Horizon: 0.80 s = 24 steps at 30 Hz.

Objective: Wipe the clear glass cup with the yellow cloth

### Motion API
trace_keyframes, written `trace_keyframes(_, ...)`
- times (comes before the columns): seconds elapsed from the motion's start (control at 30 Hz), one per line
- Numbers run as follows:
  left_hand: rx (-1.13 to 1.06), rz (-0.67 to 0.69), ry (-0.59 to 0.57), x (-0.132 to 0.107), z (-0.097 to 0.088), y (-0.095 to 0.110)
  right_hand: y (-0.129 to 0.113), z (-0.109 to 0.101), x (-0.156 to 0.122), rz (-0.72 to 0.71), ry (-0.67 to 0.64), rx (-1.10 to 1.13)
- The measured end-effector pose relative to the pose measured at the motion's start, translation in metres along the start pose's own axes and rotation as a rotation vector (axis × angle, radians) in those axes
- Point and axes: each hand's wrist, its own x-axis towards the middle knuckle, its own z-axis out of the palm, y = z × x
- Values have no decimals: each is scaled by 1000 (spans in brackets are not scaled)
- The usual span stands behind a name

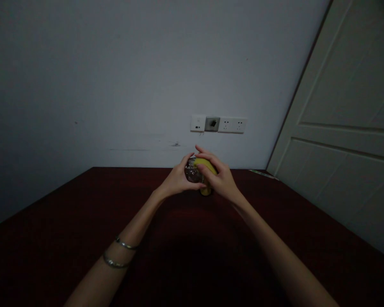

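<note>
Over the far part of the table, both hands meet around a shiny, see-through rounded vessel [193, 174], which looks like a glass or jar; its exact kind is hard to make out. My left hand [176, 177] curls around its left side, thumb below and fingers above. In my right hand [220, 174] is a yellow cloth [207, 163], pressed against the vessel's right side. A lower part of the cloth, with a dark edge, hangs below the right fingers. The fingers hide much of both things.
The dark red table [141, 213] runs back to a pale wall [131, 76]. Sockets and switches [232, 125] sit on that wall. A white panelled door [339, 119] stands at the right, and a thin flat strip [263, 174] lies at the table's back right corner.
</note>
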Motion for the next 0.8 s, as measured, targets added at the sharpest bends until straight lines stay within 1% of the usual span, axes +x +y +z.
trace_keyframes(0.07, 13, -10, 12, 0, -1, 1, -3, 0, -1, -49, -28, -36)
trace_keyframes(0.13, 36, -23, 18, -1, -1, 4, -1, -2, 0, -25, 3, -17)
trace_keyframes(0.23, 89, 0, 11, -2, 0, 9, 6, -4, 5, 133, 83, 56)
trace_keyframes(0.3, 131, 12, -3, -3, 1, 12, 10, -6, 8, 238, 95, 65)
trace_keyframes(0.37, 163, 10, -15, -4, 2, 12, 10, -6, 8, 261, 91, 21)
trace_keyframes(0.43, 179, 7, -30, -4, 2, 10, 5, -5, 6, 172, 60, -72)
trace_keyframes(0.53, 193, -8, -49, -3, 2, 5, -5, -2, 1, -45, -54, -188)
trace_keyframes(0.57, 196, -15, -51, -3, 1, 4, -7, 0, 0, -94, -87, -196)
trace_keyframes(0.63, 197, -15, -45, -3, 1, 4, -7, 1, -1, -122, -98, -174)
trace_keyframes(0.7, 193, 10, -38, -4, 1, 7, -2, 1, 0, -65, -17, -120)
trace_keyframes(0.8, 182, 48, -34, -4, 3, 14, 10, 0, 4, 113, 144, 5)
